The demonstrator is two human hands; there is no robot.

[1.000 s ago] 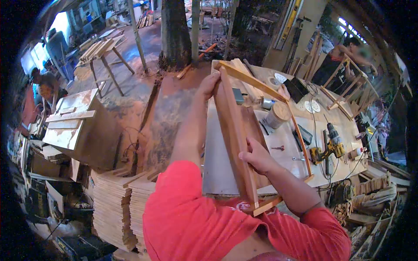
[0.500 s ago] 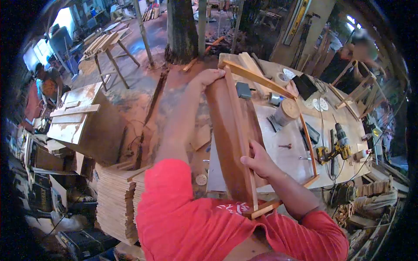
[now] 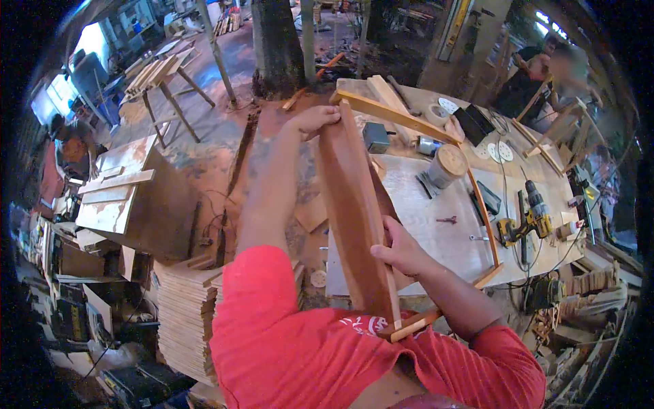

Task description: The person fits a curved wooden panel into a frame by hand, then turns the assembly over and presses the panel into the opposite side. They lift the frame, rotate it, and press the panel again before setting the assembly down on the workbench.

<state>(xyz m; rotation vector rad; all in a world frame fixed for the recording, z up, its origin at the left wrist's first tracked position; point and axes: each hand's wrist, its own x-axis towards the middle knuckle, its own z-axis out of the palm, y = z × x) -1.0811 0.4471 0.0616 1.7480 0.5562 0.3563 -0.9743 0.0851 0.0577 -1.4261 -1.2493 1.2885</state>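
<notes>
A rectangular wooden frame [image 3: 366,204] stands tilted over the table, its near end resting against my red shirt. Its long left side is a wide reddish-brown board with a lighter edge; thin rails form the other sides. My left hand [image 3: 317,120] is closed over the far corner of that long side. Lower down, my right hand [image 3: 400,249] grips the same side from inside the frame, thumb on top of the edge. Through the frame's opening show a round wooden-topped container [image 3: 449,167], a grey box-shaped thing [image 3: 375,138] and a small dark red piece [image 3: 447,220].
A yellow-and-black cordless drill [image 3: 528,215] lies on the worktable [image 3: 422,225] at the right, among cables and perforated sanding discs [image 3: 501,153]. Stacked thin boards [image 3: 184,313] stand at my left. One person [image 3: 73,146] works at far left; others [image 3: 545,82] are at back right.
The far end of the frame has shifted slightly left with my left hand, and its wide board shows a bit more. My right hand keeps its place along the edge.
</notes>
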